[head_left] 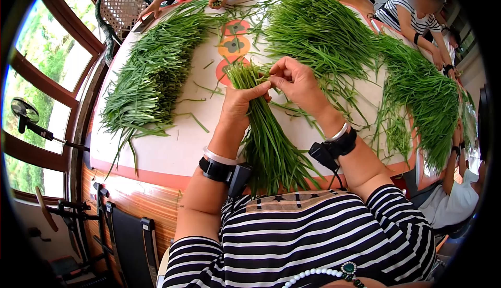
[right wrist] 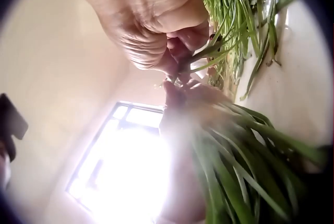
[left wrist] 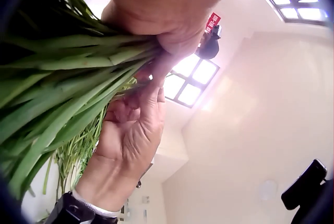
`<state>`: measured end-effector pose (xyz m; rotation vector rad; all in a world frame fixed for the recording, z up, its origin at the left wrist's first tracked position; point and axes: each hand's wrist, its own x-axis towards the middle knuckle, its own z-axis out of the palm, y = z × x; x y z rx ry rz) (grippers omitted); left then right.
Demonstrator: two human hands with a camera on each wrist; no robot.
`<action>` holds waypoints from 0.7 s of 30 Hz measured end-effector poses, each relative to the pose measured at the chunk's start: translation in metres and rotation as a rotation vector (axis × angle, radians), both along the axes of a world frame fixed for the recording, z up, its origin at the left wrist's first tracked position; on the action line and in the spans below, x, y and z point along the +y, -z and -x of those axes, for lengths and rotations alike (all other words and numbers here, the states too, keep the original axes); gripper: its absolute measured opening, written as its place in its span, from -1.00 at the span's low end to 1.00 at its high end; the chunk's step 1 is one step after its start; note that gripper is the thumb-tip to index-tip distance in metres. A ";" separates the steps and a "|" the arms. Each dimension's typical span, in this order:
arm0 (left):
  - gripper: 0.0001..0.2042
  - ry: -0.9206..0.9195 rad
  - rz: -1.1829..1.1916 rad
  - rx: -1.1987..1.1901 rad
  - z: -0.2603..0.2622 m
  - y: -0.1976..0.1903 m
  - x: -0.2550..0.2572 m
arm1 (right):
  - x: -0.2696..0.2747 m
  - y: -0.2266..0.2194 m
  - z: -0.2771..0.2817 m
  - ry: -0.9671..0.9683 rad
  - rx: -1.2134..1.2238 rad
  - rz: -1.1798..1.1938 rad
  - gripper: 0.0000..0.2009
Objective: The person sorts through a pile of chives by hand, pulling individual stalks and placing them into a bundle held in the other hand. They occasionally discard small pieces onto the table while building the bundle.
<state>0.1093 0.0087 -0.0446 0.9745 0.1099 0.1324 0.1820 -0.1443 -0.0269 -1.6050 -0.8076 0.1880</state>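
Note:
My left hand [head_left: 241,103] grips a bunch of garlic chives [head_left: 269,147] just below its pale cut ends, the leaves fanning down toward my striped shirt. Close beside it, my right hand [head_left: 301,85] pinches a thin chive blade [right wrist: 211,57] between thumb and bent forefinger, at the side of the bunch. In the left wrist view, the bunch [left wrist: 68,78] runs into the left fist, and the right hand [left wrist: 128,135] meets it from below with fingertips partly hidden. The right wrist view has both hands' fingertips almost together, with glare over the left hand.
Long chive piles lie on the white table [head_left: 151,155]: one at left [head_left: 162,69], one at back [head_left: 318,32], one at right [head_left: 425,100]. Loose blades are scattered between them. Other people work at the far and right edges. A woven chair [head_left: 122,3] stands back left.

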 end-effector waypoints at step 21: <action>-0.80 0.358 0.430 -0.153 0.010 -0.002 0.034 | -0.056 0.003 -0.050 0.172 -0.682 0.653 -0.85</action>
